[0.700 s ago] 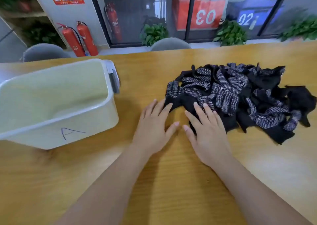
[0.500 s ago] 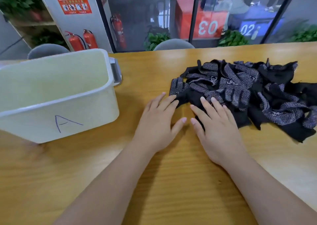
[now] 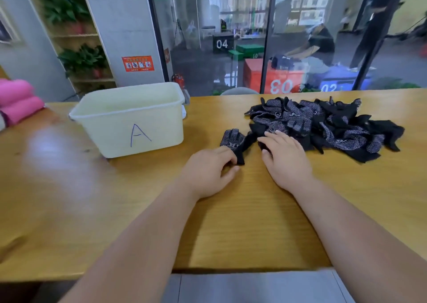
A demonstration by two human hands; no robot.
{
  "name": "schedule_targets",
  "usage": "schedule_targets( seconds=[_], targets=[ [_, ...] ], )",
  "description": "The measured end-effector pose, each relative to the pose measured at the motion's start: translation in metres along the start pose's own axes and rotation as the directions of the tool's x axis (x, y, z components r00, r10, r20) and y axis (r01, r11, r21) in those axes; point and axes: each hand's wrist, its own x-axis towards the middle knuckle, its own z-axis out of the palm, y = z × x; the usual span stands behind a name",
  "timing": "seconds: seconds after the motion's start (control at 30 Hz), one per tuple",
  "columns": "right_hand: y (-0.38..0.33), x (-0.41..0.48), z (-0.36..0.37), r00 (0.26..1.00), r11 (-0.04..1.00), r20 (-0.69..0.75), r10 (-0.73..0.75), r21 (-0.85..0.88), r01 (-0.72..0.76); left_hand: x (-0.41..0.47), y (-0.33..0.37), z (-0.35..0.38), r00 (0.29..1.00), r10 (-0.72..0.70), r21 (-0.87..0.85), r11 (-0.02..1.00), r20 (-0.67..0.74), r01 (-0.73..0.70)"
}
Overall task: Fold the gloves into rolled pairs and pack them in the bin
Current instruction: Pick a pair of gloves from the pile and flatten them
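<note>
Step in hand: left hand [image 3: 208, 168], centre frame, pinches the cuff of one glove [image 3: 232, 138] at the pile's [image 3: 323, 125] left edge. The right hand [image 3: 285, 158] lies flat-fingered on the pile's near edge, gripping nothing visible. Judgement: draw slowly and find its mate before rolling. Count — one bin [image 3: 129, 127] at centre left, one separated glove; the pile is too tangled to count.

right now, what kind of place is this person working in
Probably a shared indoor work hall, not a home: a wooden table faces a glass partition, with a red box marked 03 and a black box marked 04 beyond it, and a safety notice on the pillar.
</note>
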Motion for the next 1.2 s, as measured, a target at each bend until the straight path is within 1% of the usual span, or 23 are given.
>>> schedule_targets(
  seconds=[0.07,0.17,0.2,0.27,0.33,0.4,0.43,0.5,0.53,0.67,0.7,0.77,0.87,0.9,0.97,1.03,1.13,1.2],
  targets=[
    [-0.005,-0.008,-0.003,0.999,0.999,-0.004,-0.050,0.016,0.050,-0.019,0.004,-0.007,1.000,-0.021,-0.030,0.999,-0.015,0.021],
    [-0.009,-0.014,-0.006,0.994,0.994,0.014,-0.106,0.023,0.106,-0.038,0.001,-0.014,0.992,-0.123,-0.106,0.987,-0.035,0.119],
    [-0.009,-0.014,-0.007,0.994,0.993,0.019,-0.112,0.027,0.111,-0.040,-0.002,-0.014,0.989,-0.144,-0.098,0.985,-0.024,0.141],
    [-0.010,-0.014,-0.009,0.994,0.993,0.017,-0.112,0.043,0.111,-0.042,-0.005,-0.016,0.993,-0.121,-0.038,0.992,0.006,0.121],
    [-0.010,-0.014,-0.010,0.994,0.993,0.015,-0.107,0.055,0.106,-0.042,-0.005,-0.019,0.997,-0.070,-0.021,0.997,0.028,0.070],
    [-0.010,-0.014,-0.010,0.994,0.992,0.013,-0.106,0.075,0.105,-0.041,-0.001,-0.020,1.000,0.003,-0.063,0.998,0.018,-0.002],
    [-0.010,-0.014,-0.010,0.994,0.990,0.009,-0.105,0.094,0.103,-0.041,0.002,-0.021,1.000,0.011,-0.115,0.993,0.016,-0.009],
    [-0.010,-0.014,-0.011,0.995,0.987,0.001,-0.099,0.130,0.098,-0.033,0.003,-0.023,0.999,-0.036,-0.215,0.976,0.015,0.038],
    [-0.010,-0.013,-0.011,0.995,0.985,-0.004,-0.097,0.140,0.097,-0.028,0.000,-0.023,0.998,-0.054,-0.230,0.972,0.021,0.057],
    [-0.011,-0.010,-0.012,0.992,0.971,-0.040,-0.122,0.204,0.128,-0.013,-0.009,-0.010,0.994,-0.017,-0.176,0.984,0.104,0.035],
    [-0.011,-0.010,-0.011,0.989,0.968,-0.037,-0.144,0.203,0.149,-0.014,-0.011,-0.006,0.995,-0.022,-0.165,0.986,0.097,0.038],
    [-0.011,-0.009,-0.008,0.982,0.971,-0.010,-0.188,0.146,0.187,-0.019,-0.013,-0.003,0.998,-0.047,-0.140,0.989,0.047,0.053],
    [-0.012,-0.006,-0.006,0.984,0.980,-0.011,-0.179,0.086,0.180,-0.025,-0.022,-0.005,0.997,-0.073,-0.101,0.992,0.005,0.073],
    [-0.014,-0.003,-0.007,0.985,0.981,-0.023,-0.170,0.090,0.171,-0.027,-0.026,-0.005,0.996,-0.084,-0.107,0.991,0.002,0.084],
    [-0.024,0.006,-0.009,0.985,0.979,-0.029,-0.172,0.104,0.174,-0.029,-0.034,-0.005,0.993,-0.120,-0.184,0.976,-0.011,0.115],
    [-0.037,0.022,-0.009,0.982,0.978,0.026,-0.186,0.098,0.183,-0.027,-0.042,-0.004,0.986,-0.160,-0.247,0.958,-0.047,0.144],
    [-0.056,0.040,-0.002,0.975,0.988,0.170,-0.139,0.089,0.125,-0.023,-0.047,-0.003,0.979,-0.193,-0.221,0.960,-0.066,0.174],
    [-0.062,0.042,0.009,0.975,0.991,0.202,-0.098,0.105,0.078,-0.022,-0.049,-0.002,0.978,-0.198,-0.218,0.959,-0.062,0.180]
  ],
)
